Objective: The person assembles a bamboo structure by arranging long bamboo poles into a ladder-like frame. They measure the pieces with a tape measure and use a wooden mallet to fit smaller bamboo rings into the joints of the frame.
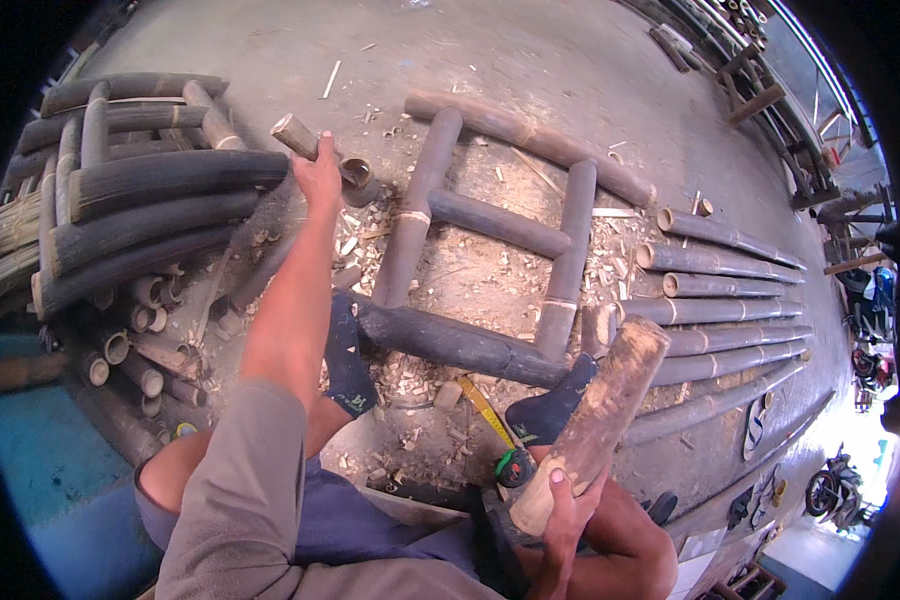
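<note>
Bamboo stub [297, 136] in left hand [318, 172] grip; right hand [562, 505] (closed) grips wooden mallet [595, 420].

You get one view only, a wide fisheye on your head, looking steeply down and forward over your own lap and knees to the concrete floor [530, 60], so there's no second view to share anything with. It sits close: your left hand [318, 170] reaches out near frame centre-top, your right hand [562, 510] is right under the lens at the bottom edge. Straight bamboo poles [730, 262] bend toward the dark round rim.
</note>
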`<state>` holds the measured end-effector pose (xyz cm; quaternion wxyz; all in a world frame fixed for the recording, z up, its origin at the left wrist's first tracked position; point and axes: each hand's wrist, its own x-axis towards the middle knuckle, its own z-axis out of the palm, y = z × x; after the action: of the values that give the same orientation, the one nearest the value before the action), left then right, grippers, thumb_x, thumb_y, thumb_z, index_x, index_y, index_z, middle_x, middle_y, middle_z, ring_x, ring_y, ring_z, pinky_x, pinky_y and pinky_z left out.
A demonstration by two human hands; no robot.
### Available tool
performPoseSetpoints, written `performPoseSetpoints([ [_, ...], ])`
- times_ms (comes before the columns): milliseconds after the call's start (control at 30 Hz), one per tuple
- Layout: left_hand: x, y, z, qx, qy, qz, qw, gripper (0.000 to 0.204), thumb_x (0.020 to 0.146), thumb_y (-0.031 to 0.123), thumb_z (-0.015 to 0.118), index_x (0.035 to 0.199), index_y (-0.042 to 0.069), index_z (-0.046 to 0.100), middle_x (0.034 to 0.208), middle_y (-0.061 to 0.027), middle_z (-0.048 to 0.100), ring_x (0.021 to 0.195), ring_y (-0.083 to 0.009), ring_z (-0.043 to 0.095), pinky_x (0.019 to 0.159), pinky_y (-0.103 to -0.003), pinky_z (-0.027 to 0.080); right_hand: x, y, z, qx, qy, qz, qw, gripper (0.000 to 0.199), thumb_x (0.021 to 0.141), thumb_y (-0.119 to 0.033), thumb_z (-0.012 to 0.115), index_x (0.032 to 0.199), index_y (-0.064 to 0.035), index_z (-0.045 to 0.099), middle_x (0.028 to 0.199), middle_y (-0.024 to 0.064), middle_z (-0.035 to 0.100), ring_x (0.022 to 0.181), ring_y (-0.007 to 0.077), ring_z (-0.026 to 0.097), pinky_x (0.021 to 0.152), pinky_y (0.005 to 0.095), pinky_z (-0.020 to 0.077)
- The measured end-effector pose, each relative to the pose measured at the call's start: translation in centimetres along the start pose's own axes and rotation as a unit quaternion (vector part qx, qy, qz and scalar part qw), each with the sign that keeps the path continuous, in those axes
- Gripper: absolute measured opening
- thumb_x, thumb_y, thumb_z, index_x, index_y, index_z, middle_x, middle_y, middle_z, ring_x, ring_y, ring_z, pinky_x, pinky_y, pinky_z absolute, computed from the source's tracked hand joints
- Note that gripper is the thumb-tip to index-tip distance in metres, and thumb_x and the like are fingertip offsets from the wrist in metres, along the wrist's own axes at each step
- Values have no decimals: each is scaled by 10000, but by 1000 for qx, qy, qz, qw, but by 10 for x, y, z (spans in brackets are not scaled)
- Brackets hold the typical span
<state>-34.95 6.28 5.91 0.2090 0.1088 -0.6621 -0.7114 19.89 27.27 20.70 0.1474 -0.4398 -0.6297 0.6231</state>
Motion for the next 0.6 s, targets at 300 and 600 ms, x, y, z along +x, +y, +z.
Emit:
performPoseSetpoints([
  [300, 10, -20, -4, -120, 54, -70, 989, 535, 886, 195, 768, 1254, -39, 458, 1030, -145, 664, 849, -208, 667, 744, -368, 549, -5, 6, -2, 37, -19, 12, 999, 1045, 782, -157, 797, 1622, 50, 211, 1460, 201, 505, 1301, 285, 532, 1116, 382, 416],
  [600, -182, 45, -23, -211, -45, -205, 955, 241, 891, 201, 718, 756, 38, 601, 807, -125, 649, 684, -231, 626, 666, -396, 541, -21, 19, 4, -69, -11, -111, 991, 1107, 793, -271, 840, 1609, 75, 178, 1477, 212, 489, 1358, 284, 496, 1165, 399, 368],
])
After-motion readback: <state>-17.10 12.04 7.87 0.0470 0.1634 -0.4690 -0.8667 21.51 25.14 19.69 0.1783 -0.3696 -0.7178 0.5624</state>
